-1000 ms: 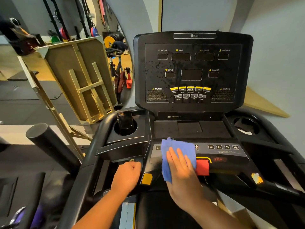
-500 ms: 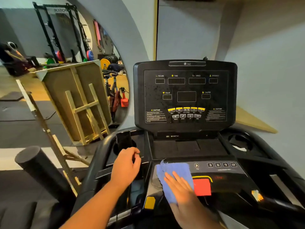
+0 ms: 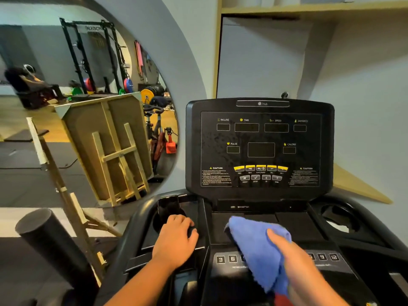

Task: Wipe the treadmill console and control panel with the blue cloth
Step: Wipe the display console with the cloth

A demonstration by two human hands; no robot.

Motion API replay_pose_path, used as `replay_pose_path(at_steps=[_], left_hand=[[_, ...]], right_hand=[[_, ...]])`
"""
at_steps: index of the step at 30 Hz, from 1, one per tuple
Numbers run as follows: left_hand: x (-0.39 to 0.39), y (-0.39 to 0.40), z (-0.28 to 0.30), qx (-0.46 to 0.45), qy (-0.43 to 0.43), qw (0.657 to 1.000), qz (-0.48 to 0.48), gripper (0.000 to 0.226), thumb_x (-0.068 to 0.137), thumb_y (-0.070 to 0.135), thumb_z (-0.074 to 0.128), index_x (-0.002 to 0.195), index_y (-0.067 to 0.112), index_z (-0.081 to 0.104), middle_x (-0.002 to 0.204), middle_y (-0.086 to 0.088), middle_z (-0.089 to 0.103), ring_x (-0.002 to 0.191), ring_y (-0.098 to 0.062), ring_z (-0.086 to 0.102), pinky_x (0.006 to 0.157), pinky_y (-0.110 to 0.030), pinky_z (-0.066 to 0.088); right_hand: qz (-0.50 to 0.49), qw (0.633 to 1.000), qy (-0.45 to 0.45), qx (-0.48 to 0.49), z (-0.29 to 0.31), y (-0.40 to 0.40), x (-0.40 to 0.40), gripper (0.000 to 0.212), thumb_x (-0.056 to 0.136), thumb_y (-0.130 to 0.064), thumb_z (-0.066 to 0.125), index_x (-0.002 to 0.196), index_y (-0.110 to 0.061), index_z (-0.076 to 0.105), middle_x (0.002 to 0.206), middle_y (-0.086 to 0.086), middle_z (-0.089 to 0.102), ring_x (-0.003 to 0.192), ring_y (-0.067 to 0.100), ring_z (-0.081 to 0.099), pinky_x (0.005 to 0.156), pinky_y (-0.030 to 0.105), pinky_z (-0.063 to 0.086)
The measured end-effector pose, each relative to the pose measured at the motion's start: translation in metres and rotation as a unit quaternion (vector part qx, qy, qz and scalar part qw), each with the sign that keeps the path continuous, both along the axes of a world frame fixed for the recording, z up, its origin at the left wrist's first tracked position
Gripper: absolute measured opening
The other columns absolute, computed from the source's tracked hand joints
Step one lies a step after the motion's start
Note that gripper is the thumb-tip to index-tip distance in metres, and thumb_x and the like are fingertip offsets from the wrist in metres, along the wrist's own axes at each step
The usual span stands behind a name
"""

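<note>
Right now the right hand (image 3: 293, 259) holds the blue cloth (image 3: 258, 246) bunched against the treadmill's lower control panel (image 3: 227, 259), fingers curled over its right side, with the cloth draped across the middle number keys and its far corner reaching onto the flat tray (image 3: 298, 224) below the console (image 3: 260, 149). The left hand (image 3: 176, 239) rests curled on the left ledge beside the cup holder (image 3: 170, 208), seemingly bracing; whether its grip closes on anything I cannot tell. The cloth looks light, soft and limp, so it will fold and trail unless gathered; it is best taken in a wad under the palm, with flat fingers spreading it over the surface. The console face shows specks and smears, so I judge the upright screen is not yet wiped. Its keys look shallow and may register a press, so light, even strokes seem wise. A dark object stands in the cup holder.
</note>
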State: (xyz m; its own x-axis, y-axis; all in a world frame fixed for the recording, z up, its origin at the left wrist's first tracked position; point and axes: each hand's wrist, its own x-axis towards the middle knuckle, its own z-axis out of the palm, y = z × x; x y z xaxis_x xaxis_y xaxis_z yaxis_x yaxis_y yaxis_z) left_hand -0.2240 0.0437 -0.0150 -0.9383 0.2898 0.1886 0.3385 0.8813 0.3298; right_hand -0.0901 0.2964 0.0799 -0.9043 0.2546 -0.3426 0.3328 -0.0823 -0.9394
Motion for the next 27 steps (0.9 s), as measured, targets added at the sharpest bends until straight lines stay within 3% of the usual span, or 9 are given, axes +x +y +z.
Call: replay_pose_path(at_steps=[3,6,8,10,12,14,16,22,27], left_hand=[[-0.001,-0.003,-0.002,-0.006,-0.005,1.000,-0.003,0.050,0.091,0.054,0.027,0.110,0.030,0.067,0.109,0.014,0.061,0.115,-0.011,0.047,0.097,-0.030,0.046],[-0.003,-0.002,-0.002,-0.013,-0.013,1.000,-0.012,0.047,0.094,0.052,0.024,0.108,0.033,0.065,0.108,0.016,0.058,0.111,-0.010,0.045,0.096,-0.031,0.046],[-0.004,-0.001,-0.001,-0.014,-0.019,1.000,-0.011,0.042,0.096,0.049,0.027,0.109,0.034,0.063,0.110,0.016,0.057,0.112,-0.009,0.044,0.094,-0.030,0.045],[-0.006,0.000,0.000,-0.009,-0.024,1.000,-0.012,0.038,0.098,0.049,0.030,0.109,0.034,0.062,0.111,0.016,0.056,0.113,-0.008,0.044,0.091,-0.029,0.044],[-0.007,0.001,-0.001,-0.004,-0.031,0.999,-0.012,0.036,0.097,0.049,0.030,0.106,0.033,0.061,0.109,0.017,0.055,0.112,-0.008,0.043,0.090,-0.031,0.044],[-0.008,0.003,-0.001,0.000,-0.037,0.999,-0.008,0.036,0.096,0.050,0.030,0.103,0.032,0.060,0.107,0.016,0.054,0.111,-0.009,0.044,0.089,-0.032,0.044],[-0.007,0.003,-0.002,-0.001,-0.042,0.999,-0.006,0.037,0.096,0.051,0.029,0.102,0.032,0.060,0.106,0.016,0.053,0.111,-0.010,0.044,0.090,-0.033,0.044],[-0.008,0.004,0.005,-0.011,-0.043,0.999,-0.004,0.032,0.099,0.048,0.030,0.107,0.032,0.058,0.112,0.013,0.053,0.114,-0.011,0.041,0.092,-0.034,0.043],[-0.005,0.002,0.005,-0.019,-0.046,0.999,-0.003,0.033,0.099,0.047,0.030,0.107,0.031,0.058,0.114,0.011,0.054,0.115,-0.013,0.042,0.092,-0.035,0.044]], right_hand=[[-0.096,0.991,0.031,-0.089,0.027,0.014,-0.041,0.036,0.102,-0.028,0.053,0.110,0.004,0.067,0.108,0.023,0.074,0.077,0.029,0.069,0.075,0.039,0.052],[-0.144,0.977,0.071,-0.139,0.057,0.024,-0.094,0.031,0.103,-0.034,0.051,0.079,-0.016,0.059,0.066,0.001,0.070,0.054,0.015,0.067,0.054,0.027,0.050],[-0.198,0.970,0.120,-0.071,0.082,0.023,-0.131,0.034,0.102,-0.041,0.050,0.077,-0.018,0.055,0.061,-0.002,0.064,0.051,0.014,0.063,0.049,0.024,0.049],[-0.207,0.955,0.199,0.074,0.098,0.010,-0.176,0.033,0.103,-0.044,0.045,0.103,-0.017,0.062,0.089,0.005,0.067,0.085,0.025,0.069,0.075,0.034,0.058],[-0.167,0.928,0.263,0.204,0.105,-0.009,-0.214,0.052,0.102,-0.043,0.043,0.139,-0.008,0.049,0.126,0.015,0.060,0.125,0.031,0.055,0.105,0.038,0.042],[-0.060,0.850,0.315,0.417,0.095,-0.026,-0.251,0.070,0.101,-0.039,0.044,0.154,0.002,0.024,0.161,0.019,0.029,0.151,0.033,0.022,0.122,0.036,0.015],[0.028,0.686,0.339,0.644,0.069,-0.036,-0.274,0.073,0.102,-0.043,0.043,0.159,-0.005,0.017,0.167,0.015,0.010,0.154,0.035,0.005,0.125,0.049,0.009],[0.194,0.457,0.378,0.782,-0.007,-0.031,-0.253,0.082,0.094,-0.041,0.053,0.159,-0.005,0.017,0.168,0.016,0.008,0.154,0.040,0.001,0.123,0.055,0.011],[0.250,0.410,0.392,0.784,-0.008,-0.012,-0.252,0.083,0.088,-0.035,0.055,0.159,-0.010,0.021,0.168,0.011,0.011,0.155,0.034,0.005,0.124,0.050,0.010]])
